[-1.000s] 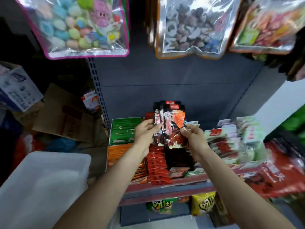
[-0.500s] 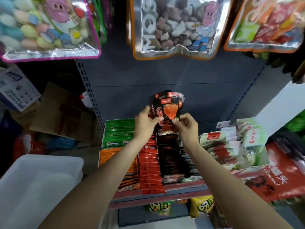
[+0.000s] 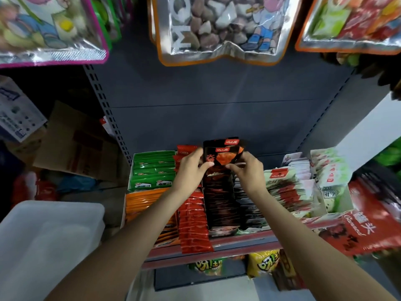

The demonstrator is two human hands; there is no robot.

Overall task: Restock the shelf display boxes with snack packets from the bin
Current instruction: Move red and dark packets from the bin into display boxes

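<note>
Here, a small stack of black snack packets (image 3: 223, 154) is held upright between two hands, the left hand (image 3: 191, 170) pinching its left edge with thumb in front and fingers curled behind, the right hand (image 3: 247, 172) gripping its right edge in the same way. The stack is poised at the far end of a row of matching black packets (image 3: 219, 203) standing in a display box on the shelf (image 3: 217, 253). Just left of that row, red packets (image 3: 193, 227) are lined up, with orange packets (image 3: 143, 203) nearer left and green packets (image 3: 154, 168) behind them. To the right, white and red packets (image 3: 286, 192) are fanned in further boxes. A translucent plastic bin (image 3: 50, 242) is seen at near left, beside the shelf. Large candy bags (image 3: 219, 27) are hung overhead, and yellow bags (image 3: 264, 263) are stocked on the level below.
</note>
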